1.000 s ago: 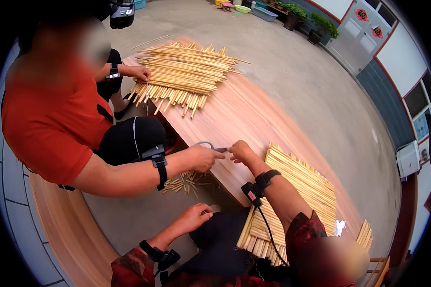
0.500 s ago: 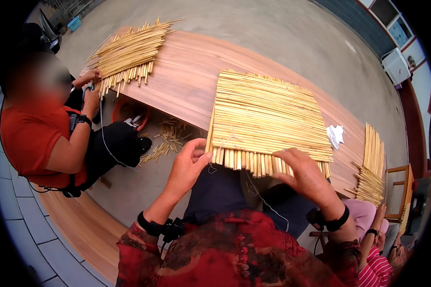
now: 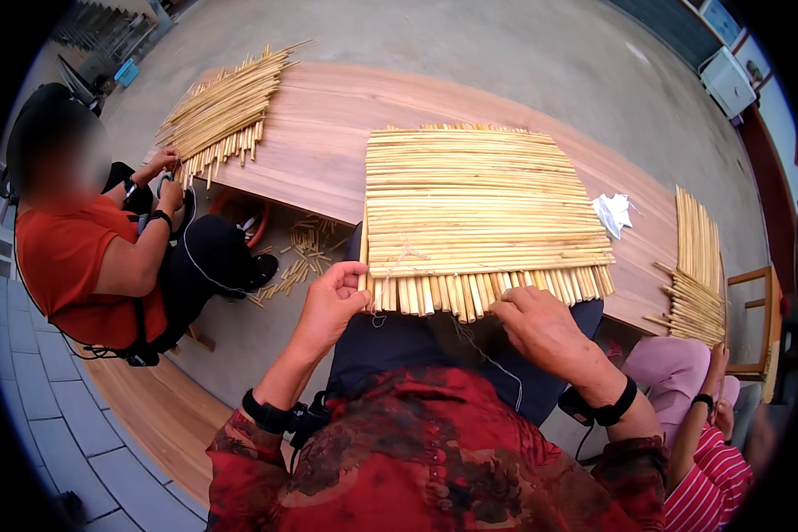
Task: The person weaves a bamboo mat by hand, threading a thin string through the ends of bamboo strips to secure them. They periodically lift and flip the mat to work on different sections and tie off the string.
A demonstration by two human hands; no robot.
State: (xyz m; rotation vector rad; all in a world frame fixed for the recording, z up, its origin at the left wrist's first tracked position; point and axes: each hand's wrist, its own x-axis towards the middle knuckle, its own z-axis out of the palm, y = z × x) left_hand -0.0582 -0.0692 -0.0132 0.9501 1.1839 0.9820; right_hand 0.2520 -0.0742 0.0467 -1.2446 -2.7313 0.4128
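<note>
A mat of pale yellow reed sticks [image 3: 474, 199] lies across my lap at the table's near edge, with shorter stick ends along its lower side. My left hand [image 3: 328, 310] grips the mat's lower left corner between thumb and fingers. My right hand [image 3: 536, 324] has its fingers curled onto the stick ends at the lower right, thumb tucked under. Thin string [image 3: 492, 363] hangs below the mat onto my dark trousers.
Wooden table [image 3: 319, 115] holds two more stick bundles [image 3: 217, 102], [image 3: 696, 230] and a crumpled white item [image 3: 612, 213]. A person in orange [image 3: 97, 257] works at left; another in stripes [image 3: 700, 470] sits at right. Wooden chair [image 3: 762, 328], red basin [image 3: 239, 204], stick offcuts [image 3: 306, 248].
A second ago my right hand met the co-worker's at a scissors-like tool; it has withdrawn to the mat and its fingers have curled. My left hand has moved to the corner. The view has turned.
</note>
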